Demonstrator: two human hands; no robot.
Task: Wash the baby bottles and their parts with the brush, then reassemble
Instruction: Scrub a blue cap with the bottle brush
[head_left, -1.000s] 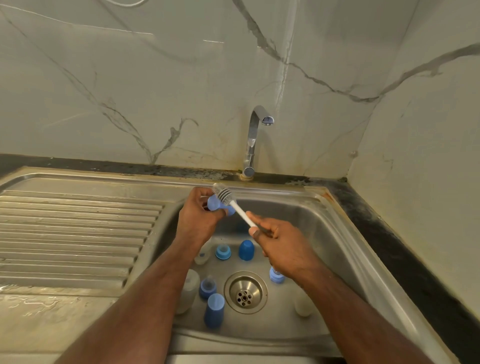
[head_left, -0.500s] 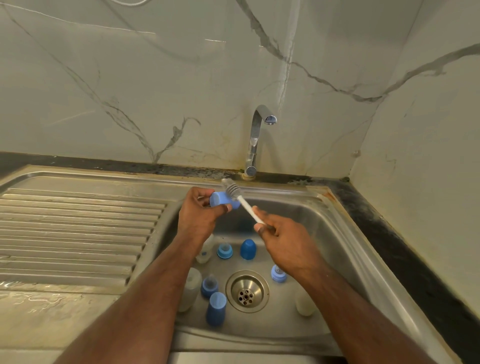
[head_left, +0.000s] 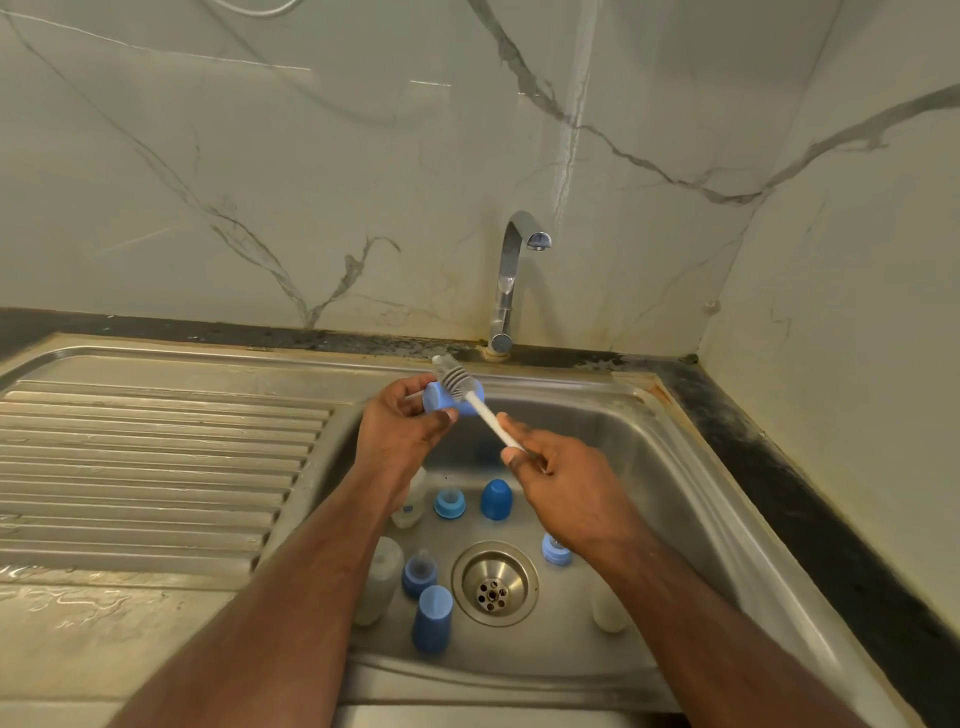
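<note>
My left hand (head_left: 400, 426) grips a blue bottle cap (head_left: 440, 403) above the sink's back left corner. My right hand (head_left: 561, 478) pinches the white handle of a bottle brush (head_left: 480, 408), and its grey bristle head lies across the top of the cap. Down in the basin stand two more blue caps (head_left: 496, 500) (head_left: 432, 618), several blue collars with teats (head_left: 450, 503) (head_left: 418, 571) (head_left: 556, 550), and cloudy bottles (head_left: 382, 579) (head_left: 410, 501) (head_left: 609, 605), partly hidden by my forearms.
The steel sink (head_left: 691, 499) has a round drain (head_left: 493, 582) in its floor. A chrome tap (head_left: 511, 280) rises behind it, with no water running. A ribbed draining board (head_left: 150, 467) lies to the left. Marble walls close the back and right.
The brush head has slid back and forth over the blue cap, which my left hand has turned slightly. Both hands have drifted a little up and right.
</note>
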